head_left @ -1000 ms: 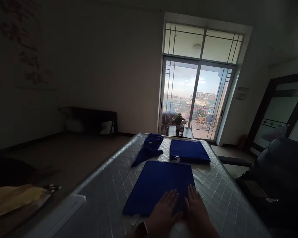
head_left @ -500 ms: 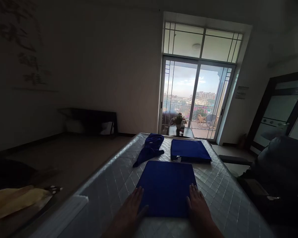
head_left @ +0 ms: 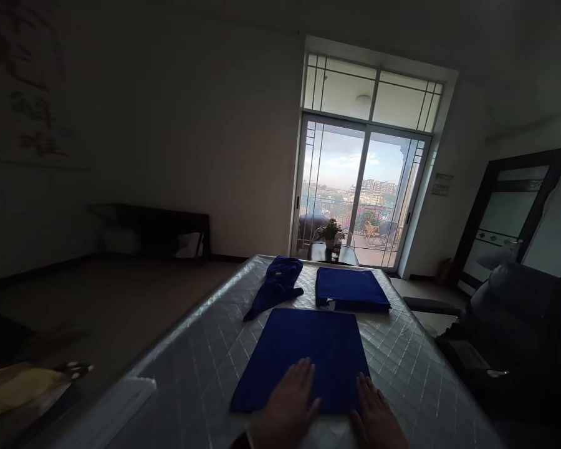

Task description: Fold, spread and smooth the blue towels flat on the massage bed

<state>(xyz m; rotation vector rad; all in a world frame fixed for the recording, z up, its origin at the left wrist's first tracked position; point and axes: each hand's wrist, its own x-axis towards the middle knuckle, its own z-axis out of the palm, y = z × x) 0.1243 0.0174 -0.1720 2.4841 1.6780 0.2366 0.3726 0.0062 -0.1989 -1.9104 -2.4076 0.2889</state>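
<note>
A blue folded cloth (head_left: 313,343), probably a garment, lies flat in a neat rectangle on a quilted mattress (head_left: 191,368). My left hand (head_left: 290,396) rests on the near middle of it, palm down with fingers stretched. At its lower right edge lies my right hand (head_left: 376,405), also flat and with the fingers extended. Beyond this cloth, a stack of folded blue cloth (head_left: 350,288) sits to the right. A loose, crumpled blue cloth (head_left: 273,288) lies to the left of the stack.
Behind the mattress's far end stands a small table (head_left: 334,254) with a potted plant (head_left: 330,231). A dark armchair (head_left: 514,330) is at the right. On the left are a white flat item (head_left: 121,405) and yellow cloth (head_left: 16,390).
My left hand has moved from the cloth's left edge rightward onto its middle. My right hand stays along the right edge. The camera view has shifted slightly.
</note>
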